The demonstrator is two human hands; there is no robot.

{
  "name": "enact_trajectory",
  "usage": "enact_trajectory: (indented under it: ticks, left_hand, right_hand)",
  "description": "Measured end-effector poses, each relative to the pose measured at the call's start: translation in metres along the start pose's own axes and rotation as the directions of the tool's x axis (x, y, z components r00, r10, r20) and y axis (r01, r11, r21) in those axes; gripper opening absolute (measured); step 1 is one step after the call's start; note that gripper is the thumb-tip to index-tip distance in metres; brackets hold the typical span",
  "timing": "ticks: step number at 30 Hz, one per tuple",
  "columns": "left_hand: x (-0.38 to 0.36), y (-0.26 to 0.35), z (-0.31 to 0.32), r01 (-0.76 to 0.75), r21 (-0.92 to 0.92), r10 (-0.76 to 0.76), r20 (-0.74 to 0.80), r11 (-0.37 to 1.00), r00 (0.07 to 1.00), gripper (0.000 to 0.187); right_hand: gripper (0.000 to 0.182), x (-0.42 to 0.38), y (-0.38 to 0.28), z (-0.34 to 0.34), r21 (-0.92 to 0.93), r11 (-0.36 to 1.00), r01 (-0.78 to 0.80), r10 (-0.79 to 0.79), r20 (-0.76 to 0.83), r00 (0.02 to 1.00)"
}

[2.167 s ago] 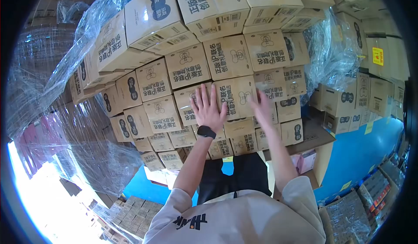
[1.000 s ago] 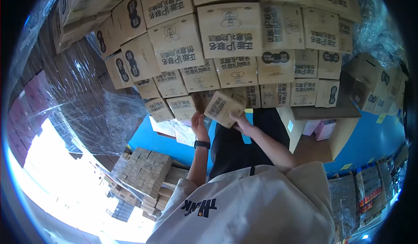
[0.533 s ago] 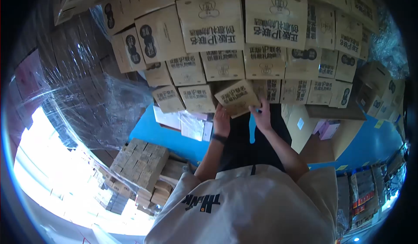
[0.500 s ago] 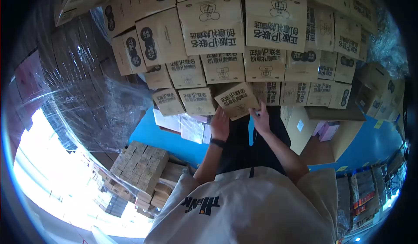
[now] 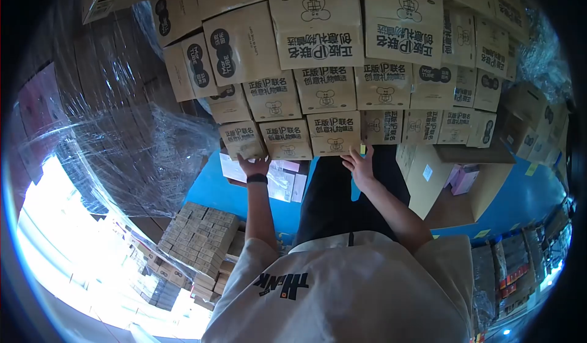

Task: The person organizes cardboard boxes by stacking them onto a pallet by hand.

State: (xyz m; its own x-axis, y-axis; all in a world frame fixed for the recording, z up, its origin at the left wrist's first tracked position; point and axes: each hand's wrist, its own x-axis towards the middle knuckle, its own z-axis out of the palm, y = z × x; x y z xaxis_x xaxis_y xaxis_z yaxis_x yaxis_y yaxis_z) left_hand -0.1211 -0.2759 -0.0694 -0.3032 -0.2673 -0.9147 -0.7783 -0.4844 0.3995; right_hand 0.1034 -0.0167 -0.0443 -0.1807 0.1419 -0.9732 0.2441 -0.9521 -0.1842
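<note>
A cardboard box (image 5: 334, 133) printed with black characters and a small bear-like figure sits square in the lowest row of the stack. Below its lower right corner, my right hand (image 5: 361, 167) has its fingers apart, the tips at or close to the box's bottom edge. My left hand (image 5: 253, 167), with a black band at the wrist, spreads its fingers against the lower edge of the leftmost box (image 5: 240, 137) in that row. Between them stands another box (image 5: 285, 139) with the same print. Neither hand grips a box.
Larger cartons (image 5: 317, 28) are stacked above and behind the row. At the left is a stack in plastic film (image 5: 177, 153). An opened carton (image 5: 422, 175) with pink boxes stands on the blue floor (image 5: 211, 187) to the right. Small boxes (image 5: 199, 236) are piled lower left.
The tilted box both hands were holding now sits straight in the row. My left hand has moved left to the end box; my right hand has come off the box's side.
</note>
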Motion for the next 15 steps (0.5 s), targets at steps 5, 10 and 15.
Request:
enact_trajectory:
  ticks: [5, 10, 15]
  left_hand:
    - [-0.004, 0.009, 0.001, 0.058, 0.28, -0.024, -0.125, 0.958, 0.992, 0.069]
    - [-0.005, 0.026, -0.02, -0.026, 0.486, 0.072, -0.076, 0.874, 0.994, 0.058]
    - [-0.015, 0.02, -0.007, 0.106, 0.354, -0.099, -0.038, 0.929, 0.994, 0.068]
  right_hand:
    - [0.044, 0.012, 0.058, 0.009, 0.1, 0.9, -0.424, 0.391, 0.245, 0.887]
    - [0.033, 0.019, 0.088, 0.11, 0.203, 0.915, -0.349, 0.267, 0.344, 0.9]
    - [0.022, 0.015, 0.085, 0.114, -0.237, 0.921, -0.309, 0.352, 0.169, 0.92]
